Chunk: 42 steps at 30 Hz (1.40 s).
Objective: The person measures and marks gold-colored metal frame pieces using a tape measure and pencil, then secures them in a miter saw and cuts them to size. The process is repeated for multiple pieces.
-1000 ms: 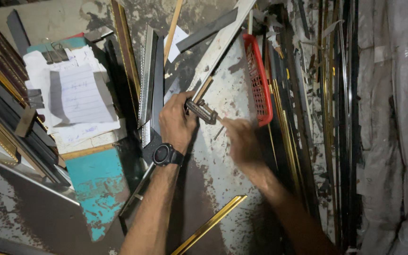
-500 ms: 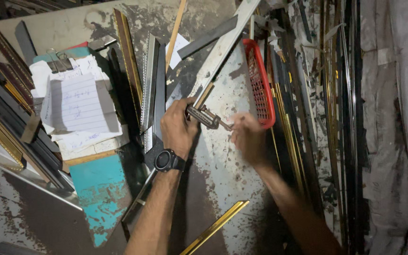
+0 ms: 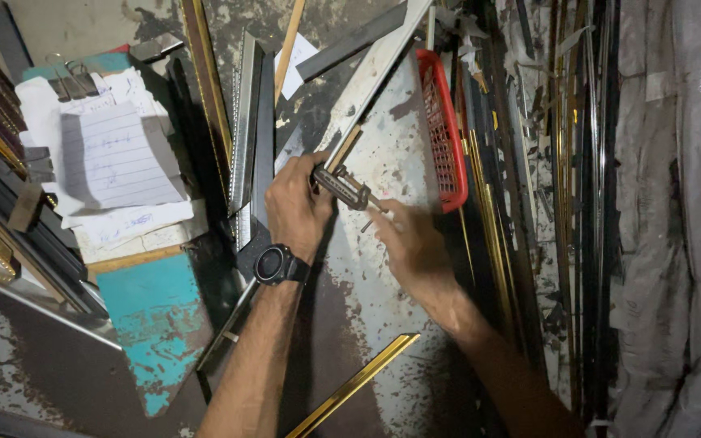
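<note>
Fingers of the left hand [image 3: 298,207] are closed around a metal caliper [image 3: 342,185], whose long axis runs up and right along the pale strip [image 3: 383,61]. Just right of it, the right hand [image 3: 411,239] is held with fingers loosely curled, blurred, empty as far as can be told.

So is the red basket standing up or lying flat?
Standing up on its side: the red basket shows its mesh wall edge-on, leaning against the long strips.
</note>
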Available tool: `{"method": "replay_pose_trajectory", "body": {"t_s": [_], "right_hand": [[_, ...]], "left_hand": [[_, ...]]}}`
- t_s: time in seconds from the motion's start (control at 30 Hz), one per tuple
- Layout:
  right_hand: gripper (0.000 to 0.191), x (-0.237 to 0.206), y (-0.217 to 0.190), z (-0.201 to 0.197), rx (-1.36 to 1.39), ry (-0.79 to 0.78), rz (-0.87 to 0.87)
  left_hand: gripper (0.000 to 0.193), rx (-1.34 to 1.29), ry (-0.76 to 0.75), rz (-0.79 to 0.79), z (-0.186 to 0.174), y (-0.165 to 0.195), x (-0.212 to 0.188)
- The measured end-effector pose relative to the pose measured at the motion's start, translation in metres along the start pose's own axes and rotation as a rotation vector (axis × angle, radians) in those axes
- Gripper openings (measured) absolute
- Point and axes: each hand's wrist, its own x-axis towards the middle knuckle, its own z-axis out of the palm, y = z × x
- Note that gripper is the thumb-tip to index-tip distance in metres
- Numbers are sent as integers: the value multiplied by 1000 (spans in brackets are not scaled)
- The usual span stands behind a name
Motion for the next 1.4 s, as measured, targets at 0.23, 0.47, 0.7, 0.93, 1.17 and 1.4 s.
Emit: {"method": "replay_pose_trajectory", "body": {"t_s": [0.23, 0.47, 0.7, 0.93, 1.17, 1.4], "right_hand": [[11, 18, 17, 4, 130, -35, 0], [22, 39, 29, 4, 1058, 78, 910], [21, 20, 30, 6, 60, -47, 217], [28, 2, 16, 7, -28, -47, -60], [9, 13, 32, 8, -16, -85, -204], [21, 25, 29, 21, 1180, 13, 1086]], "left_hand": [[41, 28, -12, -14, 0, 1, 2], [36, 9, -28, -98, 3, -3, 2], [39, 22, 18, -2, 2, 0, 1], [39, 15, -5, -11, -2, 3, 2], [40, 5, 16, 0, 1, 0, 1], [42, -46, 3, -64, 1, -1, 2]]}}
